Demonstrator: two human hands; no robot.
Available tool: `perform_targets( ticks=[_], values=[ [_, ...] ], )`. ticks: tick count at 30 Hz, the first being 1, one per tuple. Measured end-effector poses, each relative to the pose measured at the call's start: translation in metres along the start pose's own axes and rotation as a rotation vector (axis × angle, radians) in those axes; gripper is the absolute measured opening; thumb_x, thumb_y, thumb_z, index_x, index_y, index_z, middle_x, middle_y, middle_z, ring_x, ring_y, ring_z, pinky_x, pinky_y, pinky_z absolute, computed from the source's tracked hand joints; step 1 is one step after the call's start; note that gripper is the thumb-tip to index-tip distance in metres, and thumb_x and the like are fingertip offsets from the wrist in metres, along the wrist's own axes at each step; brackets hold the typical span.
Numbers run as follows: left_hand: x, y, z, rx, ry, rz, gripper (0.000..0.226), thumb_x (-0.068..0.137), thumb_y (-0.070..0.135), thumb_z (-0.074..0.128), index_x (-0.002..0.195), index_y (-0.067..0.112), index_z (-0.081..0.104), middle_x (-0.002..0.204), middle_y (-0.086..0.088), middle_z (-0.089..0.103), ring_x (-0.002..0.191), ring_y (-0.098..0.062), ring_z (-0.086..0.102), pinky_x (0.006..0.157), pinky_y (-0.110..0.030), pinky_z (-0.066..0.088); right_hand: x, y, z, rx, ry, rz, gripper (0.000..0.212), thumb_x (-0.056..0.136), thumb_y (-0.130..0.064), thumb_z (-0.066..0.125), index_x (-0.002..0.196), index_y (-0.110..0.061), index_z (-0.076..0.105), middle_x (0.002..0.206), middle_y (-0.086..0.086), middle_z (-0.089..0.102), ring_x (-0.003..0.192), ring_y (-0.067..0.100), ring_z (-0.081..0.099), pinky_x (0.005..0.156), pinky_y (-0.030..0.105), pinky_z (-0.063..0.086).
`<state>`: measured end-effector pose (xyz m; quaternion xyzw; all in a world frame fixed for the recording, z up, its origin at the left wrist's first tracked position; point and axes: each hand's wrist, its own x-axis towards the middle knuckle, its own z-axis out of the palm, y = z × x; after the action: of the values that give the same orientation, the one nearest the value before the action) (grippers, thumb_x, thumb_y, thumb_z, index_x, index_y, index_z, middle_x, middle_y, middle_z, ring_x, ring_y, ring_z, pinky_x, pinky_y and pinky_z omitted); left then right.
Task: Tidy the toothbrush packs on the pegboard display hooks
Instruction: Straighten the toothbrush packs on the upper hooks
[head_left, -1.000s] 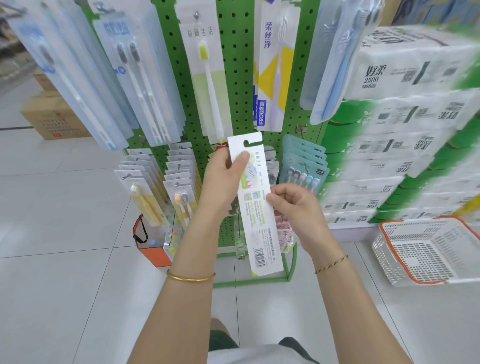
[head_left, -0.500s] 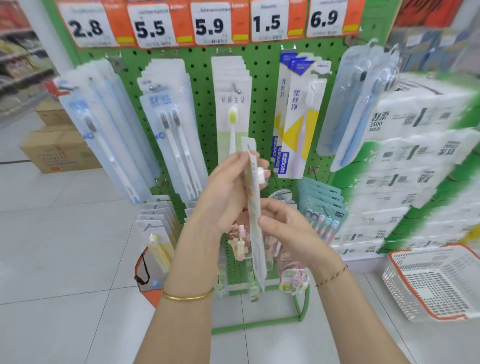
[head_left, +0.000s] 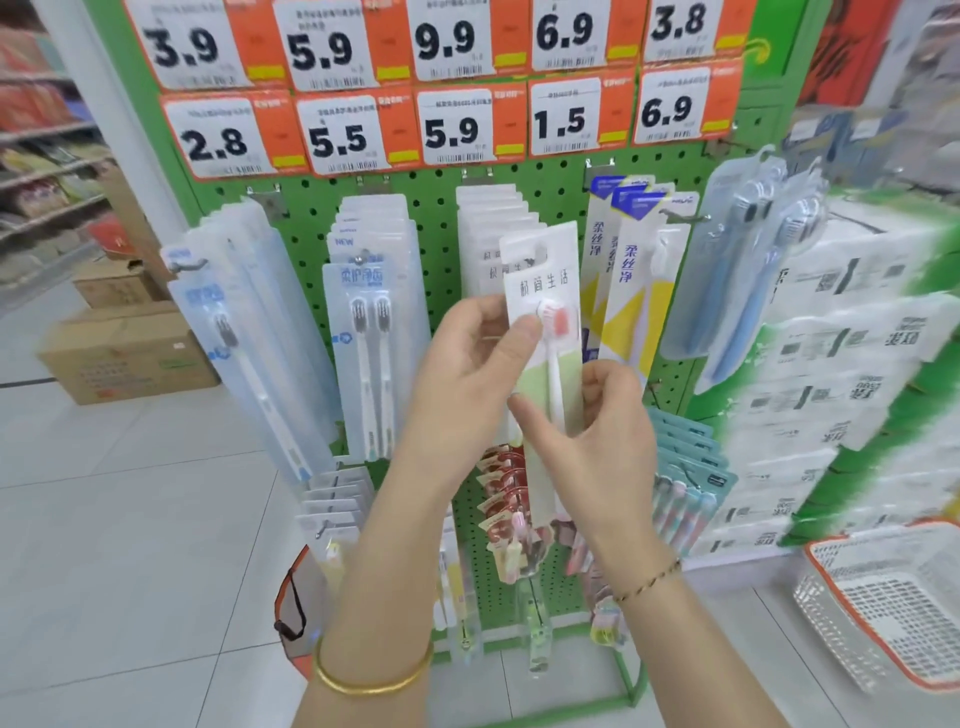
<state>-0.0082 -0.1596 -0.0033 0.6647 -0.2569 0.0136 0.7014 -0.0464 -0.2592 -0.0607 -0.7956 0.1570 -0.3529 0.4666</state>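
You are standing in a shop. Orange-and-white price tags (head_left: 452, 130) reading 2.8, 5.5 and 5.9 run across the top of a green pegboard (head_left: 441, 234), where toothbrush packs (head_left: 369, 338) hang in rows. Wrapped tissue packs (head_left: 841, 364) are stacked at your right beside a basket (head_left: 883, 613); stocked shelves (head_left: 47, 171) and cardboard boxes (head_left: 124, 353) stand at left.

Pale glossy tiled floor (head_left: 130, 519) evenly lit, brown cardboard boxes (head_left: 124, 353) stacked at L, blurred stocked shop shelves (head_left: 47, 171) seen behind, white mesh plastic basket w/ orange rim (head_left: 852, 623) set on floor at R
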Motion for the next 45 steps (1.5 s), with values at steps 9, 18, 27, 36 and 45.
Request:
perform_targets(
  ticks=[9, 18, 27, 36, 45],
  values=[
    [0.019, -0.016, -0.001, 0.152, 0.075, 0.048, 0.022, 0.094, 0.007, 0.054, 0.091, 0.028, 0.059, 0.095, 0.006, 0.067, 0.087, -0.005, 0.062, 0.080, -0.019, 0.051, 0.010, 0.004, 0.018, -0.171, 0.034, -0.008, 0.053, 0.069, -0.064, 0.066, 0.095, -0.025, 0.040, 0.084, -0.012, 0.052, 0.074, 0.013, 0.054, 0.065, 0.032, 0.042],
    [0.032, -0.029, -0.004, 0.307, 0.142, 0.039, 0.012, 0.096, 0.015, 0.052, 0.094, 0.024, 0.059, 0.090, 0.010, 0.064, 0.082, -0.003, 0.058, 0.072, -0.012, 0.045, 0.040, 0.010, 0.009, 0.045, 0.025, -0.164, 0.034, 0.098, -0.034, 0.040, 0.124, -0.016, 0.053, 0.112, -0.010, 0.056, 0.107, 0.008, 0.054, 0.095, 0.040, 0.046],
    [0.029, -0.024, -0.003, 0.416, 0.156, 0.018, 0.008, 0.096, 0.021, 0.052, 0.097, 0.028, 0.051, 0.091, 0.016, 0.057, 0.078, 0.008, 0.053, 0.069, -0.007, 0.042, 0.113, -0.044, 0.004, 0.147, -0.114, -0.257, 0.020, 0.096, -0.010, 0.046, 0.103, -0.019, 0.062, 0.094, -0.010, 0.063, 0.089, 0.013, 0.062, 0.079, 0.031, 0.050],
    [0.027, -0.020, -0.003, 0.483, 0.191, 0.052, 0.007, 0.096, 0.022, 0.051, 0.097, 0.029, 0.048, 0.099, 0.011, 0.055, 0.089, 0.002, 0.052, 0.074, -0.012, 0.041, 0.124, -0.044, 0.000, 0.318, -0.168, -0.175, 0.012, 0.092, -0.007, 0.056, 0.092, -0.014, 0.066, 0.076, -0.012, 0.062, 0.062, -0.008, 0.054, 0.057, 0.008, 0.040],
    [0.031, -0.023, -0.003, 0.562, 0.230, 0.085, 0.008, 0.098, 0.018, 0.046, 0.092, 0.020, 0.051, 0.089, 0.008, 0.053, 0.083, -0.007, 0.050, 0.072, -0.024, 0.041, 0.121, -0.049, 0.000, 0.343, -0.006, -0.196, 0.017, 0.091, -0.008, 0.055, 0.084, -0.021, 0.062, 0.077, -0.011, 0.061, 0.067, -0.001, 0.052, 0.063, 0.017, 0.042]
  ],
)
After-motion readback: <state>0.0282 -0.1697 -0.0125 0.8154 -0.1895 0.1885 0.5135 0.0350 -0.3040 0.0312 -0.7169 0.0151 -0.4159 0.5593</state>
